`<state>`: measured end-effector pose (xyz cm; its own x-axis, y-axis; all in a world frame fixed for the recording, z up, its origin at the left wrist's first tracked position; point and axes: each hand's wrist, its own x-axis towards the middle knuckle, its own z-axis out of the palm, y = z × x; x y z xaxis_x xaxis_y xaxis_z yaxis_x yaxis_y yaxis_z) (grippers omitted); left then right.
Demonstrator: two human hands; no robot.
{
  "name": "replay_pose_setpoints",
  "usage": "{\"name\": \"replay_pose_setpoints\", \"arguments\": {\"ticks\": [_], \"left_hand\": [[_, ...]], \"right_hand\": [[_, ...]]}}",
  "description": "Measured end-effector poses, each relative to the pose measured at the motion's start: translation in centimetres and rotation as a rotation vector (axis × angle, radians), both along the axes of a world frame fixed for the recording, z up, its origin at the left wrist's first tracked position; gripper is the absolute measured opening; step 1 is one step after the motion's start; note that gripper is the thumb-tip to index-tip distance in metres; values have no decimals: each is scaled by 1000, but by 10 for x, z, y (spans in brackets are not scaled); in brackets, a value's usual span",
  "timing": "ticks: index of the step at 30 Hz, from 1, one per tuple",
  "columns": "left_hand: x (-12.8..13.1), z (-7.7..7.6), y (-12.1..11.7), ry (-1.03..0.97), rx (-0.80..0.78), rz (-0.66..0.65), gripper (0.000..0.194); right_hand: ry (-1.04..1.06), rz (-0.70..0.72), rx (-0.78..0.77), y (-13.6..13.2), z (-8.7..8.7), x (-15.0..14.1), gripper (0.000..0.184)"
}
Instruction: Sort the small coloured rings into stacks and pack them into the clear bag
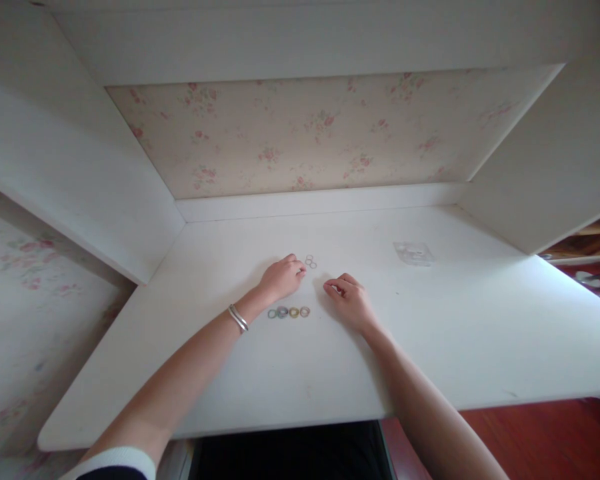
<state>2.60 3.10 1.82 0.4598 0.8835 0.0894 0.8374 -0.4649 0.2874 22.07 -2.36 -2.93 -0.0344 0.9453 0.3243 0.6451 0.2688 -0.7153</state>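
My left hand (283, 277) is above the white tabletop, thumb and fingers pinched together; anything between them is too small to make out. Just beyond its fingertips lies a small cluster of thin rings (311, 263). My right hand (352, 301) rests to the right with its fingers curled in, and I cannot make out whether something small is in them. Nearer to me, several small rings sit in a row: a greenish ring (270, 313), a grey ring (283, 317), a gold ring (293, 317) and a pinkish ring (305, 316).
A clear plastic packet (413, 253) lies on the white table (460, 333) at the back right. White panels (535, 153) wall in the desk on both sides, with flowered wallpaper (300, 137) behind. A silver bangle (239, 319) circles my left wrist.
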Motion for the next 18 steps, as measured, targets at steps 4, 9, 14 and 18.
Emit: {"name": "replay_pose_setpoints", "arguments": {"ticks": [4,9,14,18], "left_hand": [[10,-9,24,88,-4,36,26],[19,-19,36,109,-21,10,27],[19,-23,40,99,-47,-16,22],[13,-19,33,87,-53,-21,22]], "right_hand": [[-3,6,-10,1,-1,1,26],[-12,7,-10,2,-2,0,24],[-14,7,-19,2,-1,1,24],[-12,10,-21,1,0,1,25]]}}
